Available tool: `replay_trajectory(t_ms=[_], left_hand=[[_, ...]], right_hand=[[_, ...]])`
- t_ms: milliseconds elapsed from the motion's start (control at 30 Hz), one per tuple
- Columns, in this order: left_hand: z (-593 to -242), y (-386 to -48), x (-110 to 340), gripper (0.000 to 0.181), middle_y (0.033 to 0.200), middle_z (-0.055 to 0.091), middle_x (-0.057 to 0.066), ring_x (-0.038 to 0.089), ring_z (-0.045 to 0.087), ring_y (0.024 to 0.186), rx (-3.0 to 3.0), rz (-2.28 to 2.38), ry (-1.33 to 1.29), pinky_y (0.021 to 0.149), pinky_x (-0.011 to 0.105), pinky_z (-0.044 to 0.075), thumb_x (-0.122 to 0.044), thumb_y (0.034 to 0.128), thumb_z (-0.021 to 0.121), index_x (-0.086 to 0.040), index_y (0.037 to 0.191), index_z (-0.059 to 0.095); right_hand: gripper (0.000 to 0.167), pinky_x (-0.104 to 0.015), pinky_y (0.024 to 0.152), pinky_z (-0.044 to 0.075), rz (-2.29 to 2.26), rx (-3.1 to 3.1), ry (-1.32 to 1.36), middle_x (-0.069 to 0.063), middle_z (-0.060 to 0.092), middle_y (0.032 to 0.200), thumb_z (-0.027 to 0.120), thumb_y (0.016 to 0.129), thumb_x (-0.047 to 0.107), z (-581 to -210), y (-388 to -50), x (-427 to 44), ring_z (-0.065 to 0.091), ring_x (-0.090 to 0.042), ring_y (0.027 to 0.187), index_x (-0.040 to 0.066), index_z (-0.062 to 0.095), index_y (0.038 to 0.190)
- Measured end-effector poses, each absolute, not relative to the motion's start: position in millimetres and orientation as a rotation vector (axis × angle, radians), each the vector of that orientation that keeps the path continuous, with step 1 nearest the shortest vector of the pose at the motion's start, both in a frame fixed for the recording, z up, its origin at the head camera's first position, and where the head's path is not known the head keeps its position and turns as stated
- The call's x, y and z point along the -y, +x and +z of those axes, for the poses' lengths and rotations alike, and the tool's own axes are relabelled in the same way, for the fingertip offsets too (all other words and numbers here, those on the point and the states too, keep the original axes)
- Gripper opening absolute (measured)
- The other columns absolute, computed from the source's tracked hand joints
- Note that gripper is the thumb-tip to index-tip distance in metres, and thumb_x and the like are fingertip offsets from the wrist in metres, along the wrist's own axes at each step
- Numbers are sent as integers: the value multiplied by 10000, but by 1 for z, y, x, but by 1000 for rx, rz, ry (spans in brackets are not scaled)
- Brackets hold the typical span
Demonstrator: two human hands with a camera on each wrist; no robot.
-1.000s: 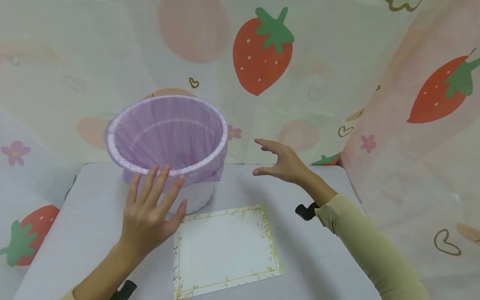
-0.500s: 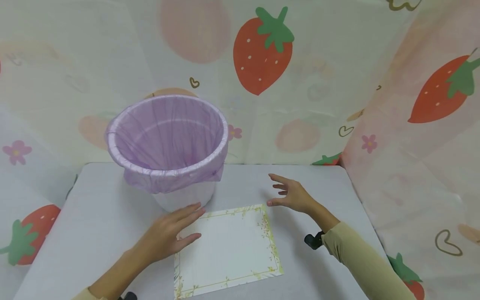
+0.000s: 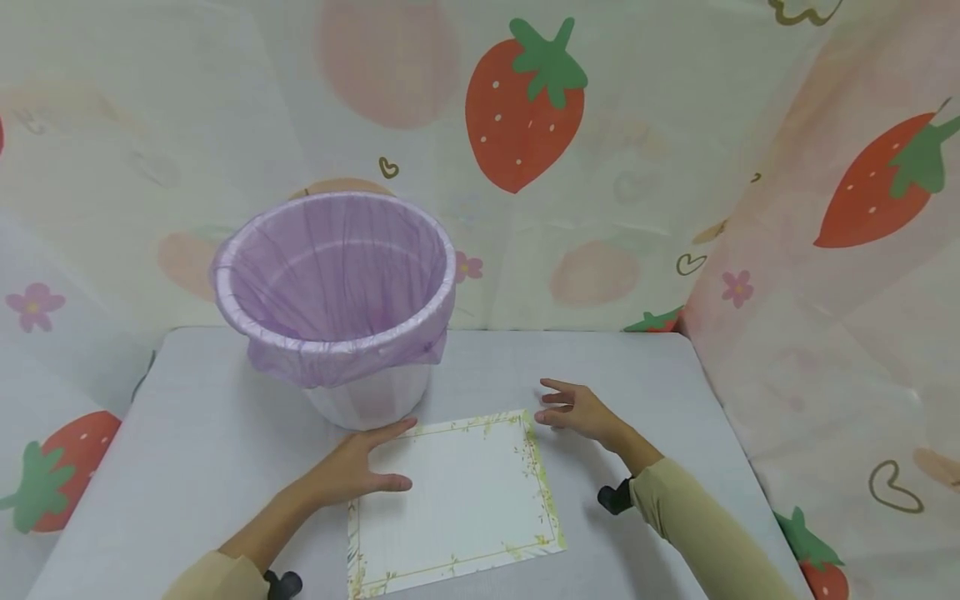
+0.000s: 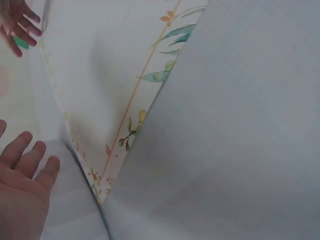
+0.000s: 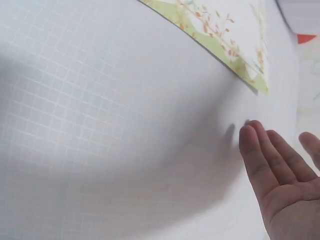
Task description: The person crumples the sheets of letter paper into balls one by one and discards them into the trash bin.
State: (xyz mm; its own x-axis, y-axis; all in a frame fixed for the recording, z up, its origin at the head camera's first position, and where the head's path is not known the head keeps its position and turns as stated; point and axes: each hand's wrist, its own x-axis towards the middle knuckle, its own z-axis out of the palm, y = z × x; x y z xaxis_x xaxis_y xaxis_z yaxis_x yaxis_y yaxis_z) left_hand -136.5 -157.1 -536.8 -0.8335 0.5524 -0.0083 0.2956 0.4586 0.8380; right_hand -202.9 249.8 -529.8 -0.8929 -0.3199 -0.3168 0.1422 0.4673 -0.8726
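Standing leftmost, the round white bin (image 3: 367, 398) wore a thin, crinkled purple liner (image 3: 333, 296); your left hand (image 3: 347, 473) was near its base, so a stray knuckle might have jolted it. That hand held nothing, thumb and fingers spread wide over the left edge of the paper sheet (image 3: 461, 500); whether it touched, I could not tell. The thin, flat, leafy-edged rectangle lay on the faintly gridded table cloth (image 3: 630, 371), in front of the bin, and one-sided pushing could have slid or creased it. Your right hand (image 3: 587, 414), holding nothing too, hung just beside the far right corner with a narrower thumb gap; too high a reach would likely have missed the edge.
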Motion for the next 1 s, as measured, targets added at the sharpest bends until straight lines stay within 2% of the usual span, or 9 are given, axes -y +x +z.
replay_trajectory(t_ms=[167, 367, 733, 867, 1000], left_hand=[[-543, -135, 158, 875, 1530, 425, 128, 412, 389, 1391, -2457, 1303, 737, 1114, 596, 318, -411, 790, 825, -106, 1508, 430], [-549, -130, 170, 799, 1470, 498, 160, 424, 441, 1349, -2567, 1290, 721, 1097, 584, 343, -364, 813, 818, -45, 1463, 481], [-562, -127, 181, 787, 1479, 473, 196, 444, 388, 1376, -2544, 1340, 700, 1101, 591, 320, -332, 810, 824, -20, 1450, 488], [-564, -128, 180, 792, 1489, 459, 198, 439, 374, 1389, -2540, 1346, 650, 1112, 591, 308, -359, 803, 824, -50, 1455, 495], [-564, -130, 176, 794, 1490, 469, 175, 428, 380, 1390, -2537, 1340, 648, 1123, 583, 295, -385, 802, 821, -53, 1449, 503]], right_hand=[[727, -403, 878, 569, -1413, -2281, -135, -269, 557, 1362, 746, 910, 183, -536, -201, -248, 632, -322, 1148, 24, 379, 1517], [646, -356, 876, 560, -1365, -2308, -97, -187, 615, 1330, 721, 930, 184, -542, -202, -244, 632, -265, 1158, 50, 435, 1494], [519, -310, 807, 545, -1378, -2333, -49, -147, 691, 1213, 718, 924, 150, -546, -204, -233, 673, -191, 1024, -5, 545, 1388], [438, -277, 786, 545, -1418, -2357, 9, -123, 728, 1112, 722, 908, 77, -549, -204, -230, 682, -171, 975, -14, 602, 1319], [364, -271, 736, 547, -1454, -2371, 53, -86, 731, 980, 723, 886, 20, -552, -204, -227, 664, -163, 857, 0, 657, 1244]])
